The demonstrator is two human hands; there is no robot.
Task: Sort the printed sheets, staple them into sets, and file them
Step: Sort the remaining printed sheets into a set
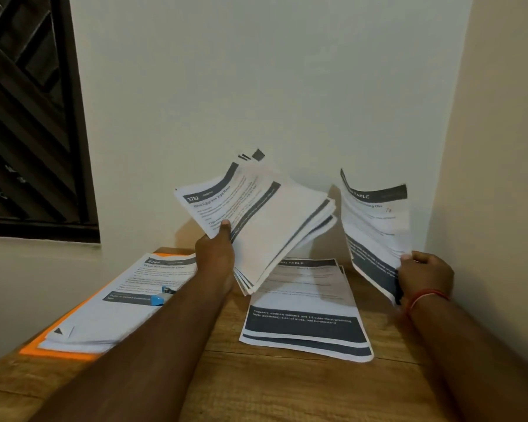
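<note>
The left hand (215,254) grips a thick stack of printed sheets (265,220) by its near lower edge. Its thumb (225,227) presses on the top page, headed 3782, and the other fingers are hidden underneath. The stack is raised above the middle of the wooden table (287,385) and tilts up toward the far wall, with its free right-hand corners fanning out in steps.

The right hand (424,274), with a red thread (427,296) at the wrist, pinches a thin bunch of sheets (375,229) at its near bottom corner, fingers curled round the edge. The bunch stands almost upright at the right and is blurred, so I cannot count its pages.

Flat on the table between the 2 hands lies a small pile (305,303). At the left a larger pile (104,315) rests on an orange folder (33,348), with a blue stapler (161,296) on top.

The paper looks light and floppy, and the pages probably slide easily over each other. Held by 1 edge, the thick stack seems likely to splay further. A firmer hold would be mid-edge, thumb above and fingers below, or squaring it on the table. A corner pinch should carry the thin bunch, though it could crease.
</note>
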